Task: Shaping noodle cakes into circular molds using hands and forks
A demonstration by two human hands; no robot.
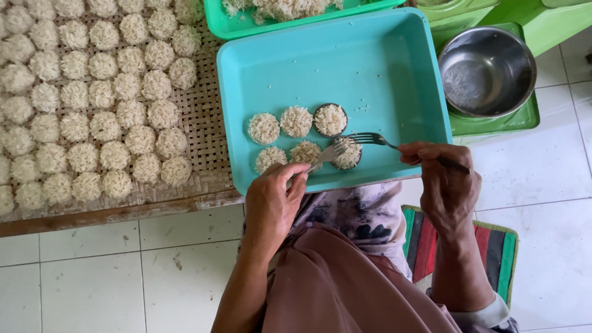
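A turquoise tray [370, 74] rests on my lap and holds several round noodle patties [264, 128], two of them inside dark ring moulds [330, 120]. My left hand [273, 200] grips a fork [330, 154] whose tines press the patty in the nearer mould [349, 158]. My right hand [441, 182] holds a second fork [370, 139], tines pointing left over the same mould.
A woven bamboo mat [206, 117] at left is covered with rows of several noodle patties. A green tray of loose noodles [246, 28] lies behind. A steel bowl [487, 71] sits on a green stool at right. White tile floor and a striped mat [499, 246] lie below.
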